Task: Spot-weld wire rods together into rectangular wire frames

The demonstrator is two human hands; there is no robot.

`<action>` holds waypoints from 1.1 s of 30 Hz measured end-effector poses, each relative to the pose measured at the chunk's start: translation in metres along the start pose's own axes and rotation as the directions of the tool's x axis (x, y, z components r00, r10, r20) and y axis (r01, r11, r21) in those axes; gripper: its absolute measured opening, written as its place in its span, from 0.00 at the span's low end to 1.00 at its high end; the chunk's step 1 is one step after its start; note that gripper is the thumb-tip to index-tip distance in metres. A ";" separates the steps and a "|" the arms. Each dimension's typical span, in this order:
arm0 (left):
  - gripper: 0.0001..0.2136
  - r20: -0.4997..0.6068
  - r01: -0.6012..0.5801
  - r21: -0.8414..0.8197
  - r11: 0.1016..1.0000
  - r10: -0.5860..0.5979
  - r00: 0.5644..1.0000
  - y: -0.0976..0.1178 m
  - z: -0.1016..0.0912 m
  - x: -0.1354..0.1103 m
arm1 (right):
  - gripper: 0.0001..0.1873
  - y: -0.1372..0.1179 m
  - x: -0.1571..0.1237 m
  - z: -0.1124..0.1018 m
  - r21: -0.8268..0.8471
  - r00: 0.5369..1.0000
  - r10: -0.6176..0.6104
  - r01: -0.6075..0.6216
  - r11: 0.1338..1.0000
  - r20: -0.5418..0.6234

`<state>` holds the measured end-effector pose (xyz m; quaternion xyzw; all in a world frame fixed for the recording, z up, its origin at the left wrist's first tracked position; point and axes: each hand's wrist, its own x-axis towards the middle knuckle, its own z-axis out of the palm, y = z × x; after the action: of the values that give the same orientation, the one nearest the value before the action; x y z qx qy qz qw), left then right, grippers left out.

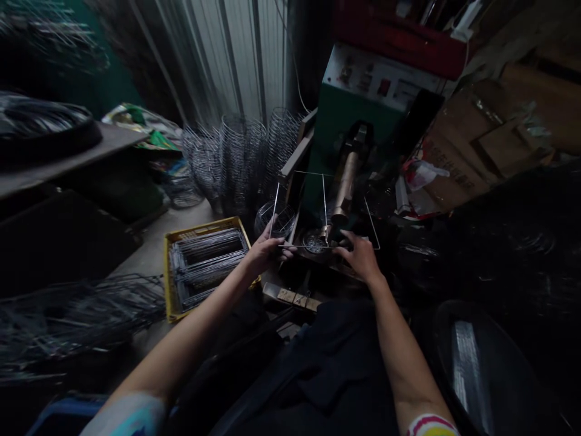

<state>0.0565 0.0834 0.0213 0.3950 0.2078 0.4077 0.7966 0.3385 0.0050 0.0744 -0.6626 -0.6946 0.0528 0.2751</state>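
A bent wire frame [323, 206] stands upright in front of a green machine [363, 103] with a brass-coloured cylinder [345, 181]. My left hand [265, 249] is closed on the frame's lower left bar. My right hand [361, 254] rests over the frame's lower bar near a small round wire piece [314, 241] under the cylinder; its fingers curl down on the wire there. Both forearms reach forward from the bottom of the view.
A yellow crate [175, 242] holding several wire frames sits on the floor at my left. Stacks of round wire baskets [240, 157] stand behind it. More wire parts [77, 315] lie at lower left. Cardboard boxes [481, 139] sit at right; a shelf [63, 160] at left.
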 end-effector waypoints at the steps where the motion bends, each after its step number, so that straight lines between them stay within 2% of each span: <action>1: 0.44 0.005 0.000 -0.006 1.000 0.000 1.000 0.001 0.001 0.001 | 0.27 0.000 0.001 0.000 0.012 1.000 0.001 -0.001 1.000 -0.007; 6: 0.48 -0.021 0.007 -0.006 1.000 -0.007 1.000 0.004 0.004 0.006 | 0.26 0.001 0.005 0.000 0.037 1.000 -0.008 0.009 0.999 -0.016; 13: 0.41 -0.051 0.003 -0.005 1.000 -0.003 0.999 0.005 -0.001 0.014 | 0.22 0.002 0.011 0.001 0.020 1.000 -0.015 0.016 1.000 -0.020; 18: 0.41 -0.037 0.016 0.040 0.999 -0.015 0.999 0.006 -0.003 0.012 | 0.20 0.003 0.009 0.005 0.052 1.000 -0.023 0.023 0.998 -0.009; 20: 0.41 -0.049 0.028 0.053 0.998 -0.026 0.998 0.006 -0.004 0.012 | 0.21 0.011 0.005 0.002 0.051 0.997 -0.025 0.028 0.998 -0.069; 22: 0.42 -0.051 0.028 0.053 0.998 -0.026 0.998 0.006 -0.005 0.014 | 0.23 0.026 0.002 -0.005 -0.005 0.977 0.024 -0.025 1.000 -0.210; 24: 0.43 -0.039 0.020 0.041 0.999 -0.018 0.999 0.005 -0.006 0.017 | 0.23 0.047 -0.002 -0.014 -0.038 0.937 0.144 -0.165 0.986 -0.319; 25: 0.44 -0.034 0.014 0.034 0.999 -0.013 0.999 0.004 -0.006 0.018 | 0.22 0.057 -0.004 -0.018 -0.016 0.918 0.227 -0.246 0.969 -0.324; 27: 0.45 -0.022 -0.001 0.021 1.000 0.001 1.000 0.002 -0.005 0.017 | 0.23 0.070 -0.007 -0.024 0.088 0.894 0.376 -0.366 0.927 -0.242; 29: 0.47 -0.010 -0.022 0.012 1.000 0.022 1.000 -0.002 -0.003 0.005 | 0.26 0.073 -0.014 -0.027 0.223 0.880 0.460 -0.427 0.876 -0.122; 31: 0.47 -0.005 -0.027 0.017 0.999 0.027 1.000 -0.010 -0.003 -0.022 | 0.28 0.064 -0.032 -0.026 0.377 0.870 0.493 -0.453 0.808 -0.012; 33: 0.47 -0.007 0.018 0.033 0.999 -0.018 1.000 -0.023 -0.006 -0.061 | 0.30 0.051 -0.066 -0.022 0.534 0.861 0.492 -0.479 0.697 0.130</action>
<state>0.0283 0.0282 -0.0005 0.4049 0.2207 0.3982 0.7929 0.3919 -0.0585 0.0504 -0.7152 -0.4470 0.3125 0.4371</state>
